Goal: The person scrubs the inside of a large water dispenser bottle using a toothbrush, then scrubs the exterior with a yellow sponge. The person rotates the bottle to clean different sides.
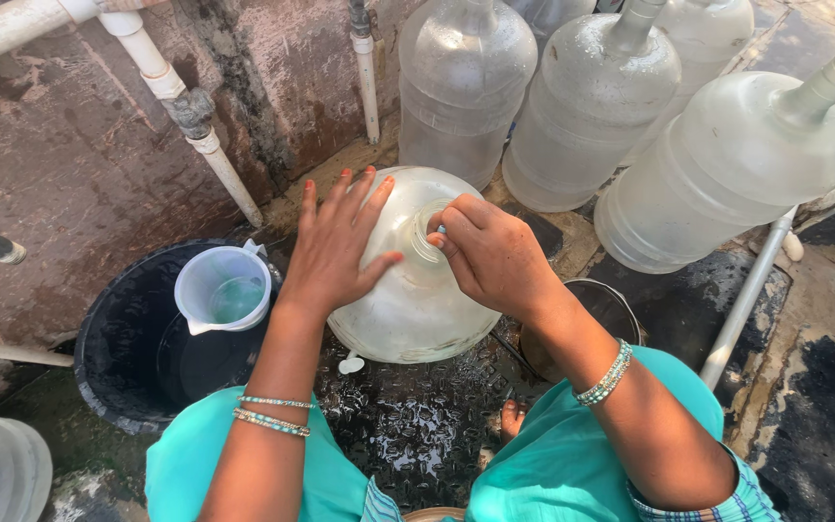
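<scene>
**2 hands on a water jar at the wet wash spot**

Nearest the camera are the person's teal-clad knees [572,464], spread either side of a wet, dark patch of ground [417,425]. Both forearms reach forward from them, each wrist ringed with beaded bangles.

The left hand [335,246] lies flat and wide open on the shoulder of a large clear water jar [408,300], fingers spread, the thumb pressed against the plastic near the neck. It steadies the jar and grasps nothing. The right hand [495,251] is curled at the jar's mouth [427,232], its fingertips closed in a narrow pinch at the rim; a small pale bit shows between them, too small to tell what it is.

The jar stands upright on the wet ground just in front of the knees, its mouth facing the camera. A small white cap [351,364] lies on the ground touching its base.

Left of the jar sits a black tub [113,358] holding water, with a clear plastic jug [224,288] resting in it, a little water in the jug. A round metal vessel [620,309] shows partly under the right forearm.

Behind, 3 more big clear jars [736,164] lean in a row against the stained wall [70,164], and white pipes [186,106] run down it.
</scene>
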